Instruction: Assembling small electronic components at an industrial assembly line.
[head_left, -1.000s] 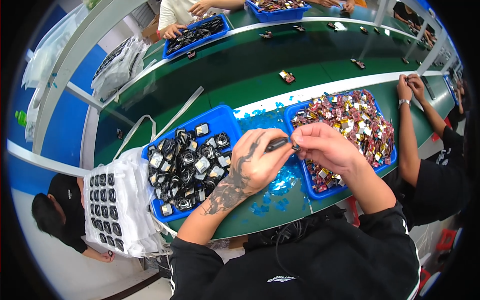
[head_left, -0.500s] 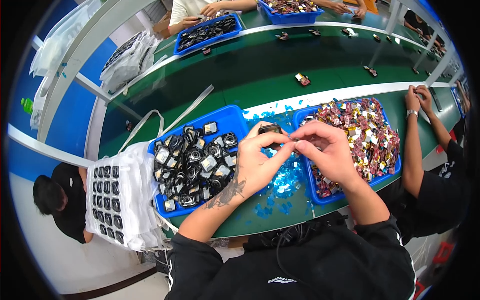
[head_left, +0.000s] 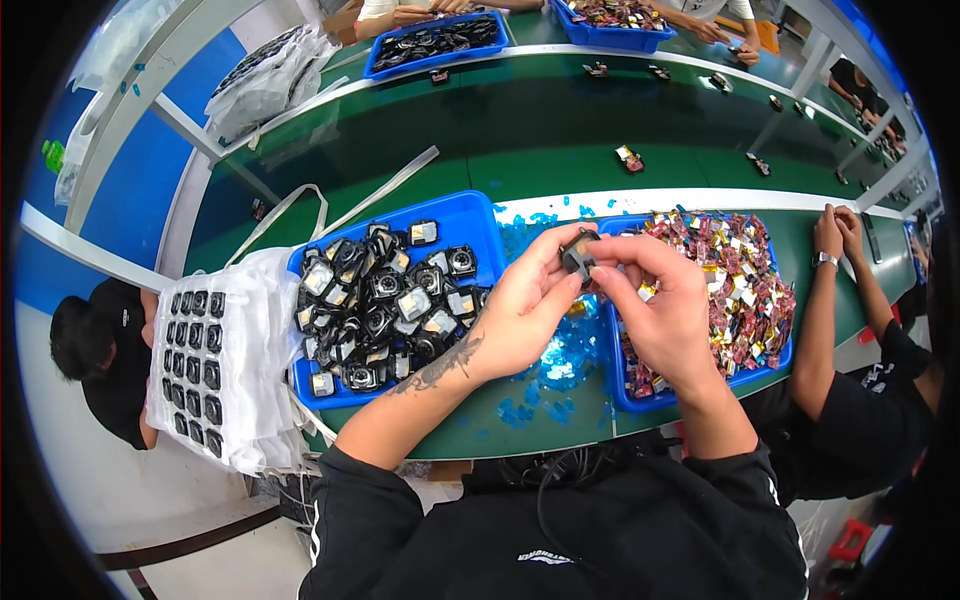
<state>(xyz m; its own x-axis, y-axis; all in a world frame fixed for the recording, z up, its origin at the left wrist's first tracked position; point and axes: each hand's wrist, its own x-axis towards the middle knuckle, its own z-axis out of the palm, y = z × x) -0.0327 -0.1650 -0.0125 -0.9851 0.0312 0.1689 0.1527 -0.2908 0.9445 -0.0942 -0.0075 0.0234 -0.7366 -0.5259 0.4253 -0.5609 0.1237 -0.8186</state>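
We locate the casing [head_left: 578, 258] between the two hands, raised above the worktop [head_left: 490, 425]. We grip it in the left hand [head_left: 535, 300], thumb and fingers closed about its edge; these fingers hide part of its outline. We hold the right hand [head_left: 665, 305] narrow, thumb and forefinger at the casing's near-right side; whether they pinch the casing or a smaller part, we cannot tell.

Beside the left hand, we note the casing tray [head_left: 475, 212], its near corner masked by the forearm. Behind the right hand, we note the board tray [head_left: 640, 402]; hand and forearm cover part of its red boards [head_left: 755, 290]. Below and between the hands lie blue scraps [head_left: 570, 365], single pieces lost in glare. Well beyond the right hand, a co-worker's hands [head_left: 838, 220] meet; their contents are too small to identify. Farthest ahead of both hands, another board tray [head_left: 615, 36] is cut off.
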